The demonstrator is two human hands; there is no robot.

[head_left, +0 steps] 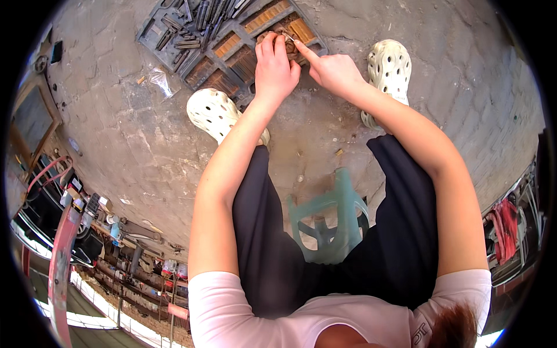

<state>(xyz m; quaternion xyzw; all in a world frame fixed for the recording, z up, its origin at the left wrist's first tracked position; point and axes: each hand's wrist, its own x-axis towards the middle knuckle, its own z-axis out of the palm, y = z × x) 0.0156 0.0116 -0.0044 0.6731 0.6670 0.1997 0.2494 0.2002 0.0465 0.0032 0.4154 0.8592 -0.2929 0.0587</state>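
"What are the fingers doing?"

"The left hand (277,66) bends its fingers close together over a crumpled brown rag (293,52); I can't tell how tightly they grip. The right hand (335,71) points its index finger, the others folded; its tip meets a thin, shiny metal piece (289,37). Whether it is pinched is hidden."

"How would these handle?"

"The rag looks soft and light, best bunched from above. The metal seems stiff, perhaps slippery, best held along its sides."

"Where are they?"

"The rag is just under the left fingertips, the metal between both hands, over a grey tool case (246,39) on the floor (325,136). Loose metal tools (204,16) lie to the left."
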